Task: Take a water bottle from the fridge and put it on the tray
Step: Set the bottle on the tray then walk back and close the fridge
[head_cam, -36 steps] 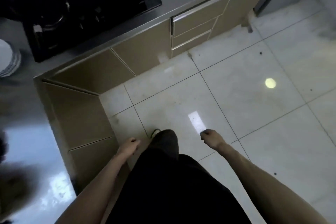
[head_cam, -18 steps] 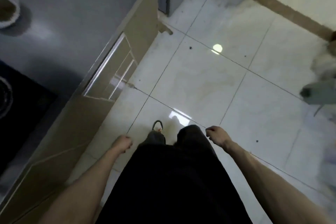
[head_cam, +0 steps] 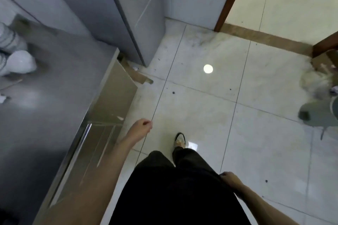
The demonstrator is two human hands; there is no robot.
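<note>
A tall grey fridge stands ahead at the upper left, doors closed, just past the end of the counter. No water bottle and no tray are in sight. My left hand swings forward over the floor beside the cabinet front, fingers loosely curled and holding nothing. My right hand hangs lower at my right thigh, fingers curled against the black trousers, also with nothing in it.
A grey counter with beige drawers runs along the left; white stacked bowls sit on it. A brown-framed doorway is ahead on the right. A fluffy pet and a grey object lie at the right edge. Pale tiled floor lies ahead.
I have turned and walked along the counter, so the stove has left view and the fridge has come in. My left hand swung forward and my right hand dropped back to my thigh.
</note>
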